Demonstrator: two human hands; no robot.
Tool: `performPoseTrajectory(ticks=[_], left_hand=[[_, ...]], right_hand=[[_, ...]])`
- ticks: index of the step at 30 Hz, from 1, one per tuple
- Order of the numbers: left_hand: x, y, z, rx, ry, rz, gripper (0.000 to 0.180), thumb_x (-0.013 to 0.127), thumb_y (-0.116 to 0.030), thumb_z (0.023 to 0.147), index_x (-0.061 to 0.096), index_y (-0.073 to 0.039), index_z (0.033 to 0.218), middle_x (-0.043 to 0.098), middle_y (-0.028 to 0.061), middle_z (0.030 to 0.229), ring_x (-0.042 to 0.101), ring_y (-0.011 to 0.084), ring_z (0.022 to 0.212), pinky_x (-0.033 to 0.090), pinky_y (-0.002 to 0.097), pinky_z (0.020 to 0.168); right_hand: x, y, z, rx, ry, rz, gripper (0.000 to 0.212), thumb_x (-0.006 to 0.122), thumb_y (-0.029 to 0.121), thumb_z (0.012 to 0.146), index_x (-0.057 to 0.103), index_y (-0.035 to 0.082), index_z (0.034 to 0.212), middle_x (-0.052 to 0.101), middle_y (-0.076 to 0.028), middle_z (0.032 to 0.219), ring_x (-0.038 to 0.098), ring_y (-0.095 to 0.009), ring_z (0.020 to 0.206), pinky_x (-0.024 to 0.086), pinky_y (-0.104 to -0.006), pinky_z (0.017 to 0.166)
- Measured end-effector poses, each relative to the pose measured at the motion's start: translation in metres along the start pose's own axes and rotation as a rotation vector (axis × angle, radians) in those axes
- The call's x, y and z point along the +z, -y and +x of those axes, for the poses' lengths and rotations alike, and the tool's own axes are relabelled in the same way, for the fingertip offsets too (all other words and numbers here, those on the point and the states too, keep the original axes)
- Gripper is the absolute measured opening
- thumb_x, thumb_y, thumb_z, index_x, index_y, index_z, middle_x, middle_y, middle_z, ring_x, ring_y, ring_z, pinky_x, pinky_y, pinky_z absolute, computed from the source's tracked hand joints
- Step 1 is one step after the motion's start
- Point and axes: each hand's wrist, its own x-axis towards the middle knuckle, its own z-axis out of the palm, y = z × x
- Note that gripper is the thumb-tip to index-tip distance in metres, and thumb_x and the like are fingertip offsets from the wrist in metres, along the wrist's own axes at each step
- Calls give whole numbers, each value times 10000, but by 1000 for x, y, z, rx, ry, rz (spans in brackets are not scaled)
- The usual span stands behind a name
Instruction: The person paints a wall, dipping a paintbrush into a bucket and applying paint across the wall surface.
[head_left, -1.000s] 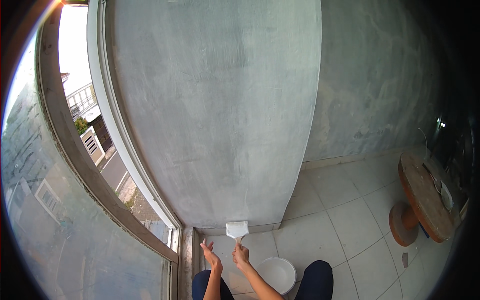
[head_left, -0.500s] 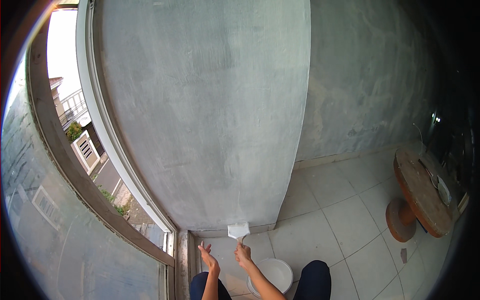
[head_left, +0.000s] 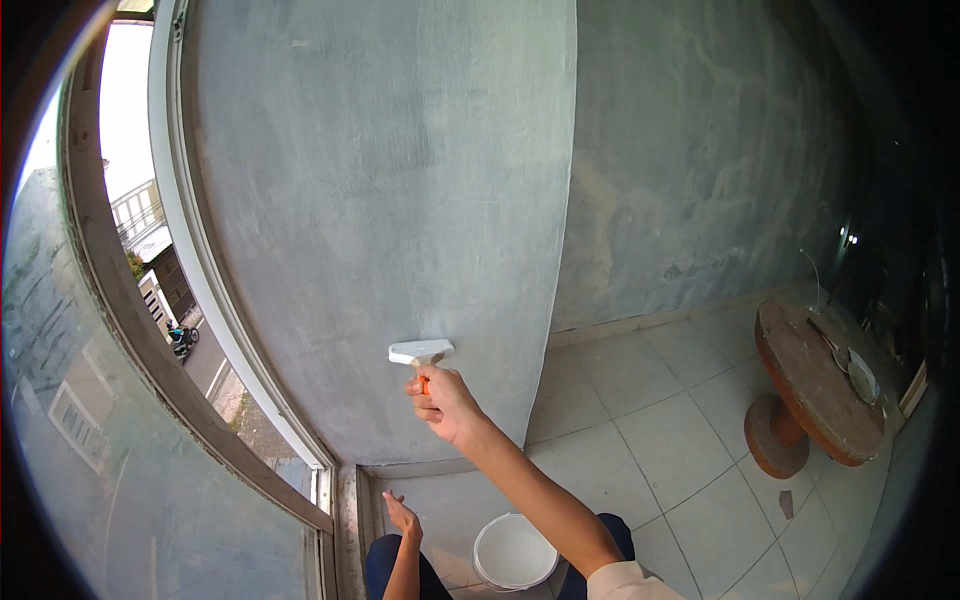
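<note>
1. Just below frame centre, the right hand [head_left: 445, 402] is clamped around the orange handle of a white-bladed scraper [head_left: 421, 352], its blade against the grey wall [head_left: 380, 200].
2. The left hand [head_left: 402, 517] hangs at lower centre, fingers loosely apart, holding nothing, beside the white bucket [head_left: 513, 551].
3. This looks like wall skimming mid-stroke; the next pass calls for steady, even pressure.

no packages, labels, signs, screens visible
</note>
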Motion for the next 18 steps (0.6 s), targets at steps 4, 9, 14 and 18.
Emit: performPoseTrajectory(ticks=[4, 9, 14, 18], left_hand=[[2, -3, -5, 12, -12, 93, 608, 208, -531, 789, 396, -78, 1149, 513, 171, 986, 447, 260, 970, 294, 350, 841], [8, -7, -20, 87, 69, 103, 600, 205, -522, 795, 402, -76, 1144, 513, 173, 980, 450, 265, 962, 303, 346, 831], [6, 15, -7, 158, 100, 45, 595, 196, -517, 803, 389, -78, 1155, 514, 170, 972, 449, 270, 937, 307, 343, 825], [6, 25, 3, 157, 118, 61, 601, 188, -526, 802, 377, -87, 1164, 513, 170, 964, 451, 270, 898, 313, 343, 814]], right_hand=[[41, 22, -28, -140, 132, -33, 94, 359, 137, 785, 366, 47, 760, 360, -7, 554, 184, -20, 336, 132, -181, 287], [25, -21, -27, -344, 68, -156, 217, 372, 264, 832, 382, 54, 779, 347, 4, 538, 177, -22, 323, 131, -178, 287], [-55, -96, 44, -530, -273, -228, 339, 389, 331, 832, 396, 45, 650, 326, 12, 519, 248, -37, 393, 223, -181, 348], [-122, -180, 66, -533, -418, -298, 370, 394, 345, 827, 402, 40, 617, 337, 14, 518, 300, -47, 430, 260, -178, 391]])
